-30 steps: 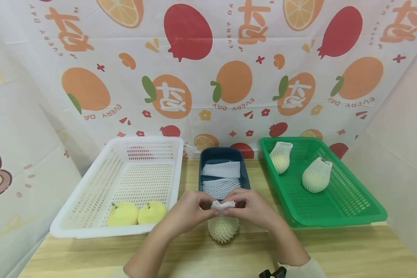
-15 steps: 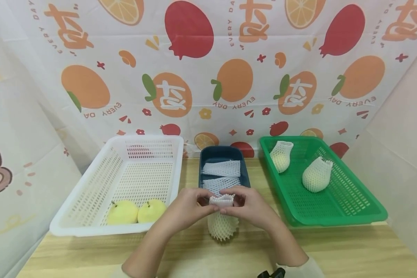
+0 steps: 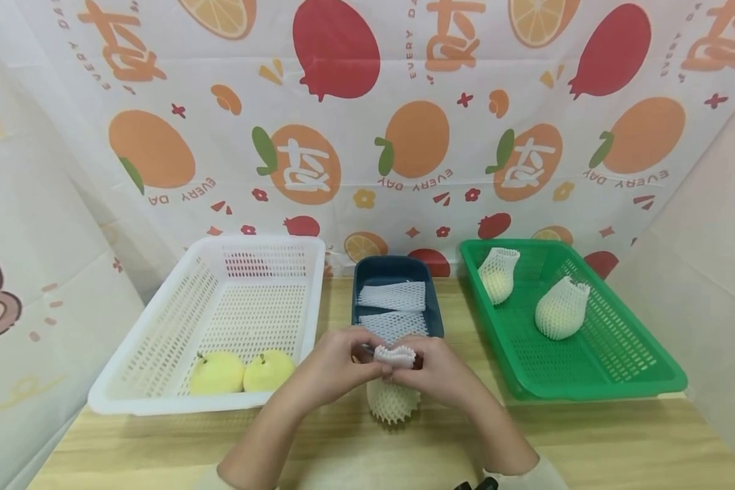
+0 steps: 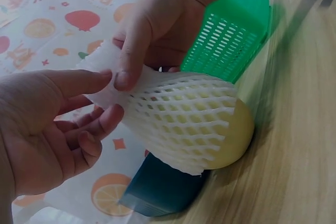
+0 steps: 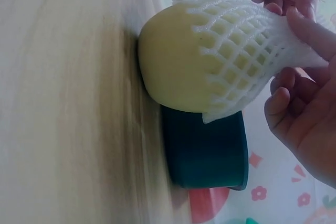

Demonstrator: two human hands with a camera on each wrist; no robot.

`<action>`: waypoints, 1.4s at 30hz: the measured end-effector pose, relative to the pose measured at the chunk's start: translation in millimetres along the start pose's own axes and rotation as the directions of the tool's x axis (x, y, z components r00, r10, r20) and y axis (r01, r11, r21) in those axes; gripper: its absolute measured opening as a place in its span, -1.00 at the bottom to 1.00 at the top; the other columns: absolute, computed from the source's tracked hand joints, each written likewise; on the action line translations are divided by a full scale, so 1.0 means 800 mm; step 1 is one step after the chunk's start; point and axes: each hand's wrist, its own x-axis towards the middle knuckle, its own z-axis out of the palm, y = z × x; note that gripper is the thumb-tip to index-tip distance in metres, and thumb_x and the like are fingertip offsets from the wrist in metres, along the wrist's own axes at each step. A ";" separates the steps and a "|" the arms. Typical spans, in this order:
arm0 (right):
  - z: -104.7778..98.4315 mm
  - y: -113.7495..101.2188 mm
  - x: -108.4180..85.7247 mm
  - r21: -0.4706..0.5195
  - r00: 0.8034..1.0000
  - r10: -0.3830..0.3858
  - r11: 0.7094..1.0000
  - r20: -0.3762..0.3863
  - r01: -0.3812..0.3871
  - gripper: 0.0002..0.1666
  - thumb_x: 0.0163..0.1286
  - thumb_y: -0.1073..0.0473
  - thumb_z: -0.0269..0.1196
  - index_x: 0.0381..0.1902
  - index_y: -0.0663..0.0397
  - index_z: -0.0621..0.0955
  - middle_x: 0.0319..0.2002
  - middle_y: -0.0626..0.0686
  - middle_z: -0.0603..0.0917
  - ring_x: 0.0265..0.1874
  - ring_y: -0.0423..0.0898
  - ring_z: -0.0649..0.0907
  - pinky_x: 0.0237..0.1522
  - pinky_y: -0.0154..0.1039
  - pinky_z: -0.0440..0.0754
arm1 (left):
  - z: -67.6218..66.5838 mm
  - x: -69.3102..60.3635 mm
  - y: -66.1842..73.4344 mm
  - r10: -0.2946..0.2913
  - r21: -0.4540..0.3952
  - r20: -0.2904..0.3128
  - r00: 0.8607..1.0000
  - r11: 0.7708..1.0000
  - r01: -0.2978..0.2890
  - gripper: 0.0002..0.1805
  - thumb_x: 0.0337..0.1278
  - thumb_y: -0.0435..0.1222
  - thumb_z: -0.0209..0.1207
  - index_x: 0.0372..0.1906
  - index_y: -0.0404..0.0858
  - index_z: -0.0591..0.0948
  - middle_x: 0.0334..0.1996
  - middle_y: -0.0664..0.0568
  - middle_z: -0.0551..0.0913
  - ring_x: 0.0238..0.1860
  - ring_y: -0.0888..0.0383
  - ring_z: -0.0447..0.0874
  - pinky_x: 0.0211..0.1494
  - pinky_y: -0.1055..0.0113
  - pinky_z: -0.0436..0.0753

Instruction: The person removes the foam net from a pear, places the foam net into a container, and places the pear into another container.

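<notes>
A yellow pear (image 5: 170, 61) rests on the wooden table in front of the dark blue box, its lower part bare in both wrist views. White foam netting (image 4: 178, 114) covers the rest of it and narrows to a gathered, folded end (image 3: 395, 356). My left hand (image 3: 337, 367) pinches the left side of that end between thumb and fingers. On the other side my right hand (image 3: 442, 371) pinches it the same way, thumb on the netting (image 5: 247, 45). The two hands are close together above the pear.
The dark blue box (image 3: 360, 272) behind the hands holds flat foam nets (image 3: 392, 297). At left, a white basket (image 3: 104, 388) contains two bare pears (image 3: 217, 373). At right, a green basket (image 3: 600, 391) contains two netted pears (image 3: 561, 309). A printed cloth hangs behind.
The netting's top edge has been folded outward and bunched between the fingers, with both hands shifting slightly. The view has moved a little.
</notes>
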 end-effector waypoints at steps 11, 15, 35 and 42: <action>0.001 0.001 0.001 0.050 0.999 0.043 0.998 -0.032 -0.042 -0.76 0.16 -0.03 0.47 -0.25 -0.13 0.71 -0.35 -0.15 0.68 -0.42 -0.21 0.60 -0.41 -0.31 0.63 | 0.002 0.001 -0.003 -0.057 0.047 0.094 0.994 0.997 0.052 -0.74 -0.10 -0.29 0.48 -0.25 -0.20 0.67 -0.41 0.09 0.70 -0.42 0.26 0.65 -0.39 0.43 0.65; 0.002 -0.001 0.002 0.093 0.997 0.068 0.994 -0.042 -0.064 -0.70 0.13 -0.05 0.49 -0.22 -0.11 0.70 -0.32 -0.10 0.69 -0.39 -0.18 0.62 -0.40 -0.30 0.65 | 0.004 0.002 -0.003 -0.050 0.092 0.047 0.998 0.995 0.045 -0.77 -0.06 -0.26 0.47 -0.28 -0.24 0.70 -0.39 0.06 0.72 -0.42 0.28 0.64 -0.37 0.47 0.64; -0.005 0.004 0.000 0.102 0.999 0.027 0.994 -0.033 -0.023 -0.63 0.17 0.00 0.47 -0.06 -0.12 0.71 -0.22 -0.09 0.71 -0.34 -0.16 0.62 -0.34 -0.32 0.64 | -0.003 0.001 0.000 -0.033 -0.006 -0.045 0.998 0.999 0.033 -0.85 0.05 -0.17 0.42 -0.30 -0.12 0.74 -0.37 0.14 0.72 -0.39 0.24 0.62 -0.31 0.42 0.66; -0.002 0.004 0.001 0.144 0.997 0.012 0.990 -0.073 -0.001 -0.67 0.21 0.03 0.44 -0.06 -0.05 0.72 -0.13 -0.03 0.74 -0.25 -0.14 0.67 -0.23 -0.28 0.69 | -0.002 0.001 0.001 -0.033 -0.034 -0.044 0.998 0.999 0.032 -0.79 0.02 -0.16 0.44 -0.23 -0.09 0.73 -0.35 0.15 0.70 -0.38 0.22 0.61 -0.34 0.38 0.65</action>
